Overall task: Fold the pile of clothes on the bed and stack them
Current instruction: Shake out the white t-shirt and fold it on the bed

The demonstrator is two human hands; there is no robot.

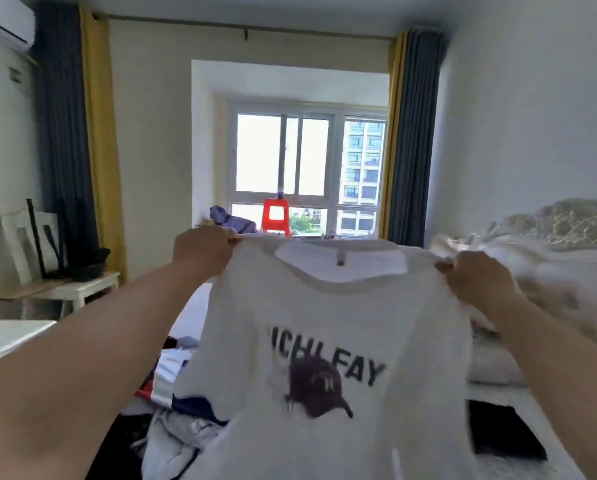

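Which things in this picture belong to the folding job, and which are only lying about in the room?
Belong to the job:
white printed T-shirt, held up by left hand and right hand
heap of unfolded mixed clothes on the bed

Just lying about:
red plastic stool at the window
white wooden chair
black garment

A white T-shirt [338,341] bears black lettering above a dark purple cap print. Yellow-edged grey-blue curtains [413,133] frame the window, a red plastic stool [275,216] stands on its sill, and a white chair [30,244] sits left.
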